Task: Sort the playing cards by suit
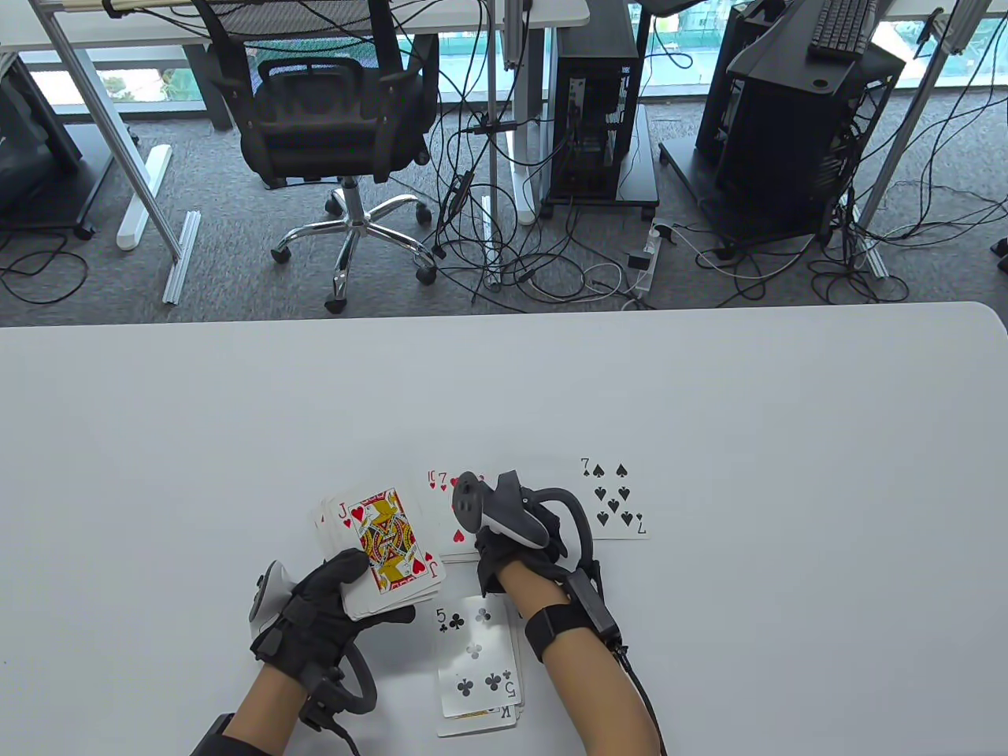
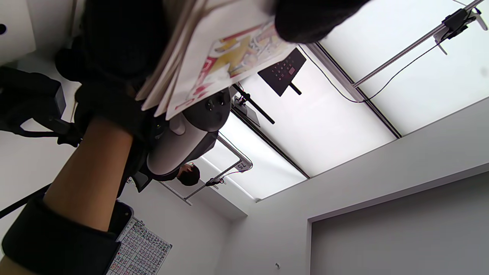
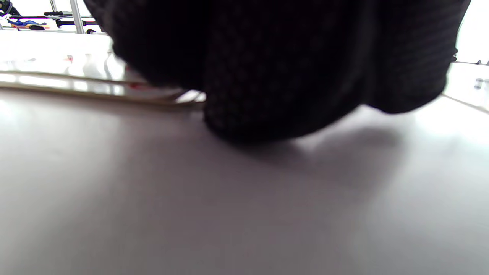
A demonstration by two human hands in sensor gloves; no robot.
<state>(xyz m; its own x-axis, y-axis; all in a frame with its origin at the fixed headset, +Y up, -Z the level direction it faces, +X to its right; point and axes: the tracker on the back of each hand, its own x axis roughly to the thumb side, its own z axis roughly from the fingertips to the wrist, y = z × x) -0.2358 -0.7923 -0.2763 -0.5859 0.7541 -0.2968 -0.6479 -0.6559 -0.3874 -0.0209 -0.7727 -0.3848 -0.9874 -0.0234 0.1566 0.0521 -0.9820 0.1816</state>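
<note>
While left hand (image 1: 315, 622) grips deck (image 1: 378, 551), jack of hearts on top, right hand (image 1: 516, 535) rests on hearts pile (image 1: 445, 504), finger state unclear. Next: jack to hearts pile.

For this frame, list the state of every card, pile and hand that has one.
Left hand: grips the fanned deck.
Fanned deck of playing cards: face up, jack of hearts on top.
Right hand: resting over the red heart cards; fingers hidden.
Red heart cards: face up, partly covered.
Seven of spades: face up, alone.
Clubs pile: face up, five on top.
</note>
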